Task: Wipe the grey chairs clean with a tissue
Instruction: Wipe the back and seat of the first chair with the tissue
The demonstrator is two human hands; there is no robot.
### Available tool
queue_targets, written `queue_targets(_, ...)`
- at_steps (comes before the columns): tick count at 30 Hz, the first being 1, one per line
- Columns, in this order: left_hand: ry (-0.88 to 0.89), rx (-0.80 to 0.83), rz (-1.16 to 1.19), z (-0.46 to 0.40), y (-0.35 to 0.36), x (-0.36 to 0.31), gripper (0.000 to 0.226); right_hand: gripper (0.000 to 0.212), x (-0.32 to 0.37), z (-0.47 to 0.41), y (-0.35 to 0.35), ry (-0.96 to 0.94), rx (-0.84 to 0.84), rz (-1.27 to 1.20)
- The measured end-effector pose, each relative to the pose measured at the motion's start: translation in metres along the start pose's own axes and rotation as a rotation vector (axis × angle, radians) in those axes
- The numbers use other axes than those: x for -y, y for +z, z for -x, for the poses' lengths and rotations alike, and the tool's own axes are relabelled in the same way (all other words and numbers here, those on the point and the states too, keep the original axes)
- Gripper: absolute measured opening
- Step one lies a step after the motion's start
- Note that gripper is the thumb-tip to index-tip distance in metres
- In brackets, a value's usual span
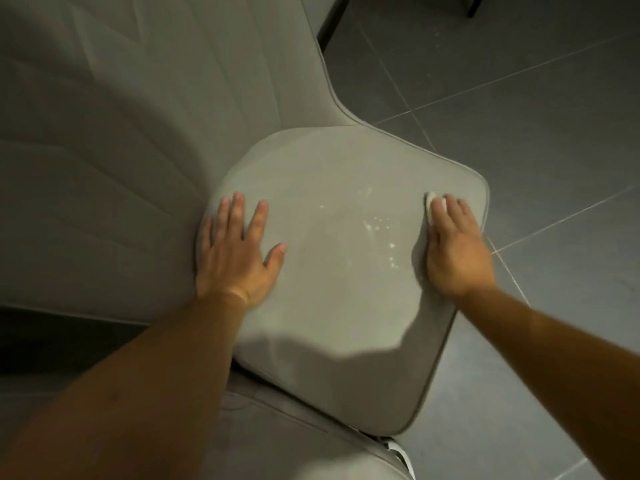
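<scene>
1. The right hand [453, 247] lies flat on the seat cushion [332, 306] of the grey chair [104, 133], fingers straight and close together, pressing a white tissue [430, 206] under the fingertips. Only the tissue's edge shows, at the hand's thumb side.
2. The left hand [235, 251] is spread, palm down, fingers apart, holding nothing. It braces the cushion where it meets the backrest.
3. Between the hands, nearer the right one, lie pale specks [381, 233] scattered in a loose band running toward and away from the person.
4. The specks sit just to the tissue's left, so the coming stroke is probably a sweep leftward, toward the bracing hand.
5. Beyond the right hand, the cushion's piped edge drops to the grey tiled floor [536, 116].
</scene>
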State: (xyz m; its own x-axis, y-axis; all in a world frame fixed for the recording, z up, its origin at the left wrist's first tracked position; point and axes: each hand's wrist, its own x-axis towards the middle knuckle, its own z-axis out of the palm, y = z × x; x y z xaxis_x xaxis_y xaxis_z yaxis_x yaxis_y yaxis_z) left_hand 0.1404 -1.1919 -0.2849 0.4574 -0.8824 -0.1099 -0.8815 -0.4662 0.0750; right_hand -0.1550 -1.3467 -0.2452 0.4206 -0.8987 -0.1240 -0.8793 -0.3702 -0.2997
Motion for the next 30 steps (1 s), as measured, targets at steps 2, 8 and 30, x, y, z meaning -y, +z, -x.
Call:
queue_targets(2, 0.004, -0.006, 0.006, 0.0, -0.001, 0.0, 0.084, 0.046, 0.006, 0.029, -0.001, -0.076, 0.036, -0.058)
queue_targets(8, 0.001, 0.003, -0.028, -0.002, 0.004, -0.001, 0.083, 0.051, 0.025, -0.021, -0.014, -0.324, -0.077, -0.051)
queue_targets(30, 0.007, -0.004, -0.008, -0.002, 0.003, -0.001, 0.082, 0.041, 0.076, -0.047, -0.02, -0.585, 0.076, -0.156)
